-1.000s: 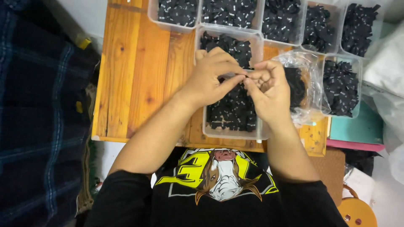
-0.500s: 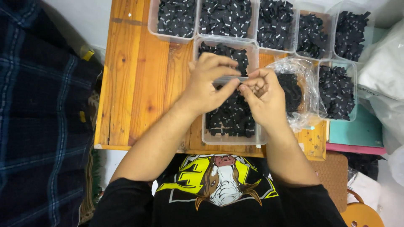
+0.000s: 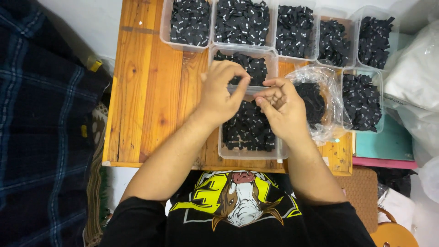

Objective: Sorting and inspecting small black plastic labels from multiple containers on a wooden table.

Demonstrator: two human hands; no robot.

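overhead, both hands hover over the near tub (image 3: 249,153), a clear plastic rectangle heaped with small black tabs (image 3: 247,128) that look like folded fabric labels, matte, with tiny pale marks. the left hand (image 3: 222,93) sits at about 11 o'clock of that tub, thumb and forefinger curled toward each other; whether anything is pinched between them i cannot tell. the right hand (image 3: 281,107) is just beside it at 1 o'clock, fingers bent inward and bunched, fingertips near the left hand's but not clearly touching; whether it holds a tab is hidden. the tabs lie directly under and between the two hands, spreading toward 6 o'clock inside the tub. at 3 o'clock of the right hand a crinkled clear bag (image 3: 320,103) holds more black tabs, glossy and wrinkled against the wrist. a second tub (image 3: 267,55) butts against the near one at 12 o'clock, partly covered by the left fingers. along the far edge runs a row of tubs (image 3: 192,45), all transparent, thin-walled and round-cornered, all filled with the same dark pieces; one more tub (image 3: 363,100) stands at 3 o'clock past the bag. everything rests on a wooden table (image 3: 146,91), orange-brown, knotted and grained in planks. at 9 o'clock lies dark plaid cloth (image 3: 41,137).
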